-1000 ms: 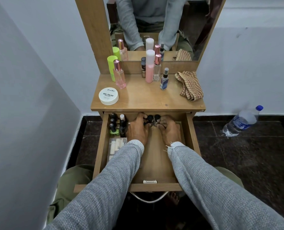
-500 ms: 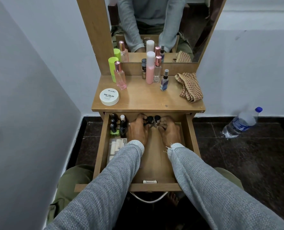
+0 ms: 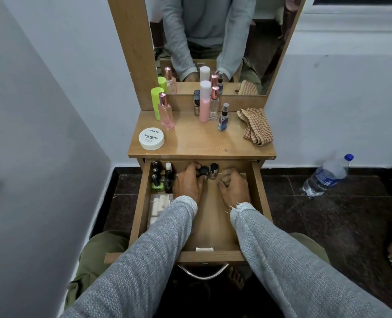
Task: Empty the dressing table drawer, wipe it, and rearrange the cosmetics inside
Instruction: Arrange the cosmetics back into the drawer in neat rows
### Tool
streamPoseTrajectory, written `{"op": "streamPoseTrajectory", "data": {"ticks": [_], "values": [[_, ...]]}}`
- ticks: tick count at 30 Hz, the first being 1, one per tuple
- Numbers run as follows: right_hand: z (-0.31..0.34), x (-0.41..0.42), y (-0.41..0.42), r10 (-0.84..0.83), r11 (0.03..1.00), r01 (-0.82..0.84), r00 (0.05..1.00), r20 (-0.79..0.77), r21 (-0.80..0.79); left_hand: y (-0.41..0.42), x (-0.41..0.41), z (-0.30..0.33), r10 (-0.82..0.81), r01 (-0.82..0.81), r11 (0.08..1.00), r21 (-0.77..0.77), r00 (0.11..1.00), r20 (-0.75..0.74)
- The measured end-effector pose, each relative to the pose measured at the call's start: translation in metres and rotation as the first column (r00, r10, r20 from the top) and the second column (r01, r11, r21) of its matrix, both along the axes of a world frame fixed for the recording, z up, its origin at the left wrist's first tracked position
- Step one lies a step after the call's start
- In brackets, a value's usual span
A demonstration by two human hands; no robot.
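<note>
Change: your right hand (image 3: 235, 188) has slid off the two bottles toward 3 o'clock; a second ago its fingers were against them.
Left hand (image 3: 188, 183): fingers curled round the black-capped bottle (image 3: 203, 172) at the drawer's 12 o'clock end; it has hold of it.
Right hand: fingers bent under, holding nothing that you can see, knuckles on the drawer floor.
Silver-based bottle (image 3: 213, 172): upright, touching the black-capped one, just at 10 o'clock of your right hand.
Drawer (image 3: 258, 191): pulled open; nail polish bottles (image 3: 159, 177) packed at 9 o'clock of your left hand, white pack (image 3: 159, 206) at 7 o'clock.
Tabletop (image 3: 197, 138): white tin (image 3: 151, 138) at 9 o'clock, checked cloth (image 3: 254, 126) at 3 o'clock, perfume bottles (image 3: 205, 104) at 12.
</note>
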State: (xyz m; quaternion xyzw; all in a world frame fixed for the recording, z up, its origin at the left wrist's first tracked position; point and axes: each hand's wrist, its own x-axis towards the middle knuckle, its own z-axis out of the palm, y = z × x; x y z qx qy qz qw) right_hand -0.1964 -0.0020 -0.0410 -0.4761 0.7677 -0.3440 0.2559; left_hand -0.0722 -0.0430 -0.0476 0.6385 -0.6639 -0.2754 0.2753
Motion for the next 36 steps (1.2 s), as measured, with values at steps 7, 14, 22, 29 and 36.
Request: {"op": "streamPoseTrajectory", "data": {"ticks": [7,14,22,29,36], "values": [[-0.004,-0.001,0.001,0.012,1.0,-0.012,1.0,0.003,0.014,-0.004,-0.005,0.011,0.033,-0.036,0.998,0.044,0.998,0.06],[-0.01,0.002,-0.003,0.017,1.0,-0.017,0.999,0.043,0.011,-0.002,-0.005,0.003,0.029,-0.028,0.999,-0.03,0.999,0.043],[-0.013,0.003,-0.006,0.03,1.0,-0.03,0.999,0.044,0.008,-0.003,-0.006,-0.002,0.018,-0.017,0.999,-0.045,1.0,0.022],[-0.015,0.004,-0.008,0.034,0.999,-0.033,0.999,0.031,-0.005,-0.004,-0.006,-0.005,0.013,-0.012,0.999,-0.048,1.0,0.019],[-0.015,0.003,-0.008,0.022,1.0,-0.022,1.0,0.021,0.017,-0.004,-0.006,-0.005,0.014,-0.015,0.999,-0.051,1.0,-0.009]]}}
